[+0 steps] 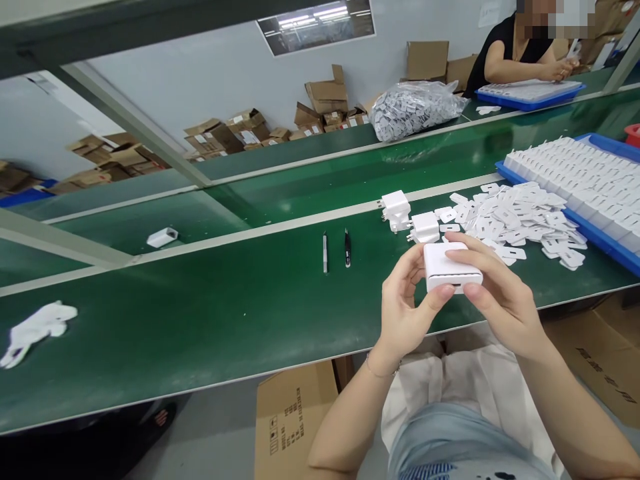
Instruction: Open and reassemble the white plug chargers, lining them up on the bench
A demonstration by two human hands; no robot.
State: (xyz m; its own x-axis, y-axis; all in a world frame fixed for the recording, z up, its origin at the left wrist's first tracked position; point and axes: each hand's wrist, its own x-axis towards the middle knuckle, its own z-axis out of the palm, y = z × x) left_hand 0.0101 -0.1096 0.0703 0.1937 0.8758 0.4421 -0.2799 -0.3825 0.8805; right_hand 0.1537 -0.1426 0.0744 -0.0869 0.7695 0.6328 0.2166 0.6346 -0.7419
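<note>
1. Green matting covers the long workbench (200,320), which runs across the whole view.
2. Blue tray (615,250) at the far right edge holds rows of white parts.
3. Clear bag (415,107) full of white pieces lies on the far bench, near a co-worker's hands (563,67).
4. Loose white stickers (520,220) are heaped just beside the tray.
5. White cloth (37,327) lies crumpled at the bench's left end.
6. Left hand (405,307) and right hand (493,293) both grip a white charger (453,267) from either side, above the near edge of the bench.
7. Two more white adapters (410,217) sit on the bench just behind it.
8. Two slim pens (336,250) lie side by side, left of the adapters.
</note>
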